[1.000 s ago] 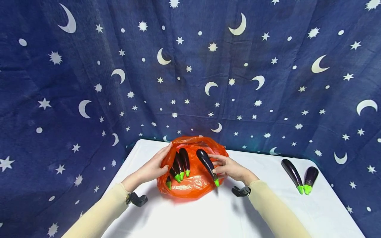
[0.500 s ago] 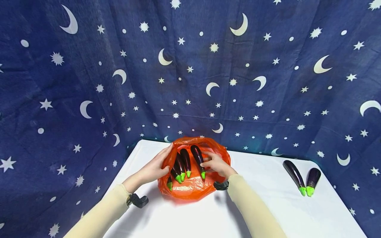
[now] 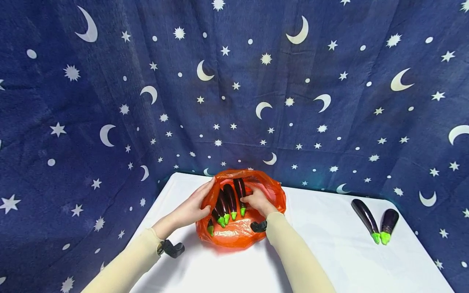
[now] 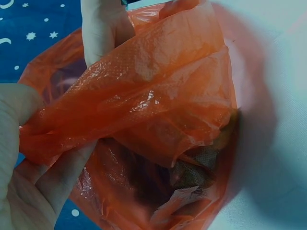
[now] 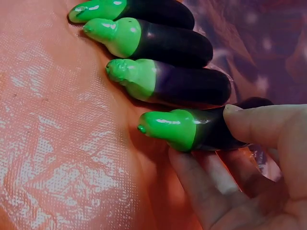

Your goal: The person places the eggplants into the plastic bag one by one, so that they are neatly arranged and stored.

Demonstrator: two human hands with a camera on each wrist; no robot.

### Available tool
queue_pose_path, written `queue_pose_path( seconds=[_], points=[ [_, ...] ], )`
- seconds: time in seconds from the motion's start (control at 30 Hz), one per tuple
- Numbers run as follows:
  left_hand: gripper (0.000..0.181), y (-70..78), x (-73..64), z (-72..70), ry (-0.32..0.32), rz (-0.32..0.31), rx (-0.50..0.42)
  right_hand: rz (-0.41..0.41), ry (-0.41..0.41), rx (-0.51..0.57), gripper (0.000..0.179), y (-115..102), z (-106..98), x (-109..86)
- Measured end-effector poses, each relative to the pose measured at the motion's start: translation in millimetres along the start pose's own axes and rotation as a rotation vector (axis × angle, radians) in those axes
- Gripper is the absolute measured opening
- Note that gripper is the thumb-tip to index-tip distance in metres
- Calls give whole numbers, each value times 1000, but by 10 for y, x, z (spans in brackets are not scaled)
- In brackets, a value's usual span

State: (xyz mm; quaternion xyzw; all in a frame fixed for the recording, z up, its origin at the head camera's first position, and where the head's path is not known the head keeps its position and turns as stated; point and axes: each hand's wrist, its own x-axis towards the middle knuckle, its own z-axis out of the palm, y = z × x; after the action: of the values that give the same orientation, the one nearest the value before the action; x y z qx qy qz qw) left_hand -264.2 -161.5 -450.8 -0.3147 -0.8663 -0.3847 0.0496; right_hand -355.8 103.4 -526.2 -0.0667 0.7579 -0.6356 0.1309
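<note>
An orange plastic bag [image 3: 234, 239] lies on the table with its mouth held wide. My left hand [image 3: 193, 206] grips the left rim of the bag; in the left wrist view the plastic [image 4: 144, 91] passes between thumb and fingers. Inside the bag, my right hand [image 3: 258, 200] holds an eggplant [image 3: 239, 188] with a bright green stem end. Seen from the right wrist, the thumb lies on top of this eggplant [image 5: 208, 127] and the fingers are beneath it. Several other eggplants [image 3: 230, 199] lie side by side to its left, green ends toward me.
Two more eggplants, a longer one [image 3: 365, 219] and a shorter one [image 3: 389, 224], lie on the right side of the white table [image 3: 315, 236]. A dark blue curtain [image 3: 234, 93] with moons and stars stands behind and at both sides.
My right hand has carried the eggplant leftward from the bag's right side, setting it beside the row inside. The left hand keeps its grip on the rim.
</note>
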Motion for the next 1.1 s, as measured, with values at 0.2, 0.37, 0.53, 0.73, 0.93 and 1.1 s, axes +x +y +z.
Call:
queue_pose_path(
  seconds=[0.2,0.37,0.53,0.73,0.93,1.1],
  points=[
    [95,-20,3,-4,-17,-19,0,51,10,0,77,-4,18,20],
    [95,-22,-5,-10,-28,-30,-8,67,6,-19,76,13,18,37],
    [94,-5,-12,-15,-35,-43,-9,83,-17,-52,73,7,7,36],
    [95,-11,-16,-22,-38,-49,-16,93,-62,-66,70,-4,-11,44],
    [94,-19,-16,-29,-34,-43,-15,72,-67,-102,66,10,-24,61],
    [95,-28,-13,-31,-28,-43,-15,67,-63,-122,65,18,-10,69]
  ],
)
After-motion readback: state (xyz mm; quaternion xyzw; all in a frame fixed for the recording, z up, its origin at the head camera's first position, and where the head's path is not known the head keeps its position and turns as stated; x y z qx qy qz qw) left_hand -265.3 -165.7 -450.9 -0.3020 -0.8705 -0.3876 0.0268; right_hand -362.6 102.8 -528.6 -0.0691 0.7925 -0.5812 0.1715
